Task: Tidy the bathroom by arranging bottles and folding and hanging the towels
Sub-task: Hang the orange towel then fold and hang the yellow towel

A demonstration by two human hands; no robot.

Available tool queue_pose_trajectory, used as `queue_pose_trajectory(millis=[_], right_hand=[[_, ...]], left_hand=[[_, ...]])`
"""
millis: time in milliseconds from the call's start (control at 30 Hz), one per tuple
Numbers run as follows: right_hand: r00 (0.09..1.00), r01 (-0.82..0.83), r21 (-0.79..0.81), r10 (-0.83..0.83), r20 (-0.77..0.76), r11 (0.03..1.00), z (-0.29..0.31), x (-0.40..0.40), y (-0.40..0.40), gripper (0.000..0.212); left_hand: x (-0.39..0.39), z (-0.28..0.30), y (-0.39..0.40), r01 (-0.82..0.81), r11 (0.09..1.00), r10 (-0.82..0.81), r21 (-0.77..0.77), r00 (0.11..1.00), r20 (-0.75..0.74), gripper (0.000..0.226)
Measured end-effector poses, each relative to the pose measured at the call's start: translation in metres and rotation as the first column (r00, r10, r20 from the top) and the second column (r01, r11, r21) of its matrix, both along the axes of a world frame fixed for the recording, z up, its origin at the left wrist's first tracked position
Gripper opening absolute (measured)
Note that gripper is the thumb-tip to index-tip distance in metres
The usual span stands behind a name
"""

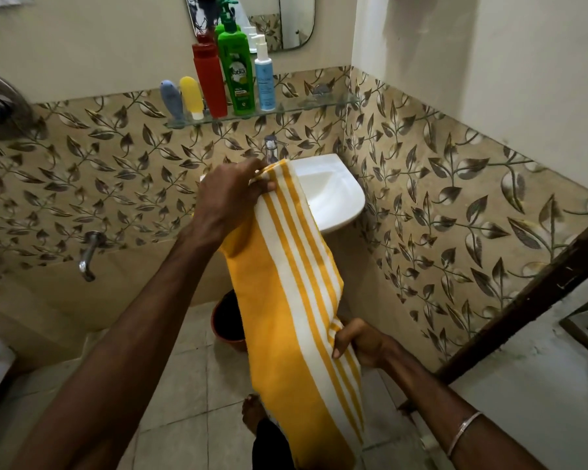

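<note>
The left hand reaches forward at full arm's length, its thumb and fingers pinching the top edge of a folded yellow terry towel with white stripes in front of the white ceramic wash basin. The right hand sits lower and nearer the body, fingers curled round the towel's striped edge, a thin metal bangle on that wrist. Between the two grips the towel hangs as a long, soft, narrow band, slanting down toward the person's bare foot on the pale floor tiles.

On the clear glass wall shelf five plastic bottles stand in a row: a blue-grey tube and a yellow tube, both cap-down, a tall red bottle, a green pump bottle labelled "Vatika" (the smaller print is unreadable), and a light blue pump bottle. Leaf-patterned glossy tiles cover the lower walls.
</note>
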State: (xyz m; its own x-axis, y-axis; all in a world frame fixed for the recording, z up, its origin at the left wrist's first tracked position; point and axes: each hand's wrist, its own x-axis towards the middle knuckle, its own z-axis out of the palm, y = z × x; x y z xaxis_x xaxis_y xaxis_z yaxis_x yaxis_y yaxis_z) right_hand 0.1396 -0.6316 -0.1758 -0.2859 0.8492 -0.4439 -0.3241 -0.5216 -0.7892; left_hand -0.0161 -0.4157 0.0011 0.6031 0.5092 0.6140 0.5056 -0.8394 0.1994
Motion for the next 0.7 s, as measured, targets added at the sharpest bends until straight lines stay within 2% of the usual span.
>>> queue_pose_trajectory(millis=[100,167,267,367,433,500,567,600,633,700], right_hand=[[0.986,0.006,0.033,-0.001,-0.166,0.999,0.004,-0.002,0.002,0.063],[0.966,0.021,0.073,-0.002,-0.257,0.997,0.007,-0.002,0.005,0.069],[0.95,0.078,0.07,-0.053,-0.309,0.995,0.01,0.001,0.011,0.07],[0.949,0.143,0.023,-0.13,-0.287,0.989,0.011,0.003,0.013,0.075],[0.934,0.216,0.018,-0.201,-0.297,0.976,0.011,0.003,0.014,0.072],[0.921,0.268,0.029,-0.248,-0.302,0.963,0.012,0.003,0.014,0.071],[0.914,0.289,0.024,-0.269,-0.305,0.957,0.012,0.004,0.015,0.071],[0.912,0.297,0.021,-0.277,-0.302,0.955,0.011,0.005,0.015,0.071],[0.911,0.305,0.018,-0.286,-0.295,0.952,0.011,0.005,0.016,0.072],[0.911,0.311,0.005,-0.297,-0.287,0.95,0.013,0.005,0.017,0.074]], left_hand=[[-0.006,-0.024,0.004,-0.027,0.981,0.02,-0.191,0.999,-0.041,0.041],[-0.013,-0.04,0.0,-0.07,0.934,0.049,-0.351,0.997,-0.067,0.04],[-0.028,-0.068,-0.01,-0.158,0.828,0.117,-0.537,0.987,-0.111,0.041],[-0.043,-0.095,-0.034,-0.151,0.586,0.159,-0.796,0.985,-0.07,0.072],[-0.053,-0.11,-0.053,-0.193,0.41,0.211,-0.892,0.971,-0.113,0.083],[-0.062,-0.134,-0.068,-0.188,0.208,0.177,-0.96,0.972,-0.152,0.092],[-0.069,-0.155,-0.079,-0.06,-0.055,0.185,-0.997,0.98,-0.069,0.105],[-0.07,-0.165,-0.082,0.043,-0.151,0.248,-0.988,0.969,0.004,0.107],[-0.071,-0.171,-0.085,0.163,-0.207,0.307,-0.965,0.947,0.095,0.104],[-0.07,-0.172,-0.093,0.345,-0.223,0.342,-0.912,0.903,0.258,0.093]])
